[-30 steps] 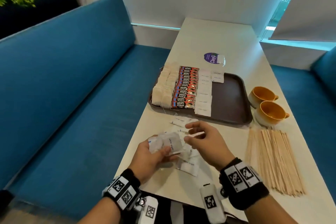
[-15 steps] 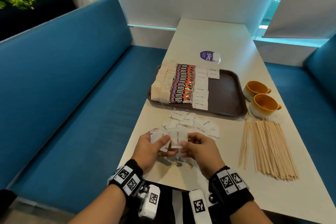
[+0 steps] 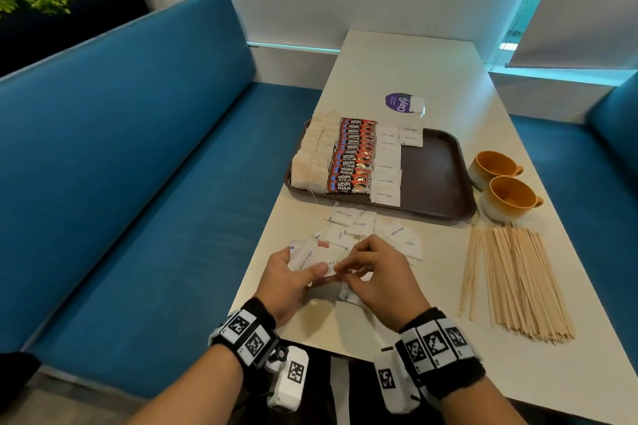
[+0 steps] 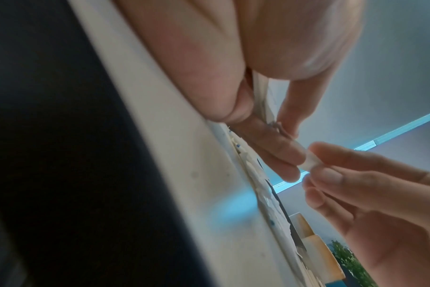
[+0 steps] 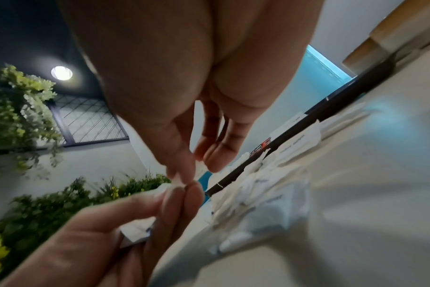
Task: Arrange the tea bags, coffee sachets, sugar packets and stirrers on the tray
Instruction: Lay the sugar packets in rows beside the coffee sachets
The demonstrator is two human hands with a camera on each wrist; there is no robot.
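- Left hand (image 3: 286, 281) grips a fan of white sugar packets (image 3: 307, 257); right hand (image 3: 378, 278) pinches 1 packet edge beside it.
- Risk: loose fan slips, packets drop onto the desk (image 3: 407, 338) pile ahead of both hands.
- Risk: tugging tears paper, spills sugar.
- Tray (image 3: 438, 183) lies beyond the pile; stirrers (image 3: 518, 279) right of the right hand.

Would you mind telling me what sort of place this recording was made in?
Probably a café or office pantry booth: blue upholstered bench seating flanks a long white table, with two mugs beside a brown serving tray of sachets.
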